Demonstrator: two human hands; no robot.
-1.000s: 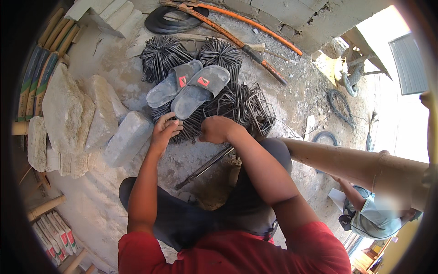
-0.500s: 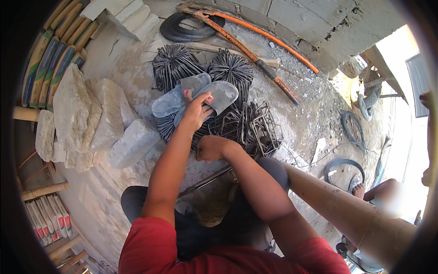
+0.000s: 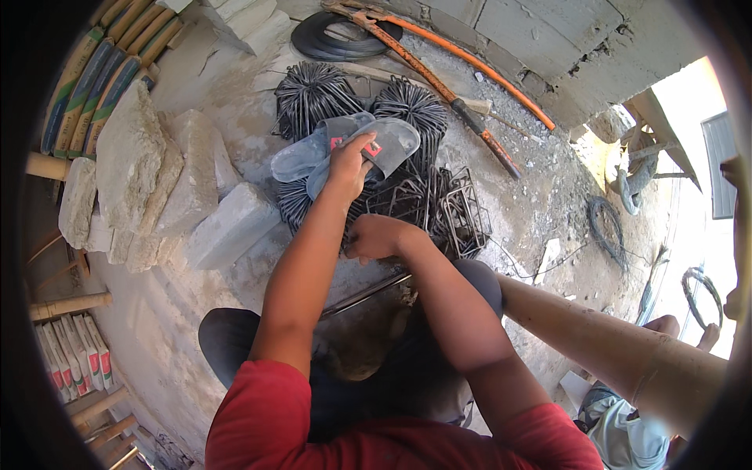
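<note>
Two grey slide sandals with red patches lie on bundles of bent steel rods. My left hand (image 3: 350, 166) is closed around the nearer, right-hand slide sandal (image 3: 401, 145). The other slide sandal (image 3: 300, 160) lies beside it, partly beneath. Just nearer to me, my right hand (image 3: 379, 236) is curled closed by the rod bundles; what its fingers hold, if anything, is hidden. Behind the sandals stand two tightly packed rod bundles (image 3: 312, 92). Square bent steel stirrups (image 3: 464, 215) lie to the right of my hands.
Behind the bundles lie a black wire coil (image 3: 313, 43) and an orange long-handled bolt cutter (image 3: 470, 59). Stone blocks (image 3: 129, 164) and stacked sacks (image 3: 74, 102) are on the left. A thick round pole (image 3: 580, 333) crosses at right; beyond it another person's hand (image 3: 709, 337) holds a wire coil.
The view has shifted slightly. My hands stay in nearly the same place by the sandals and bundles. At right, the other person has lifted a wire coil off the ground and moved it rightward.
</note>
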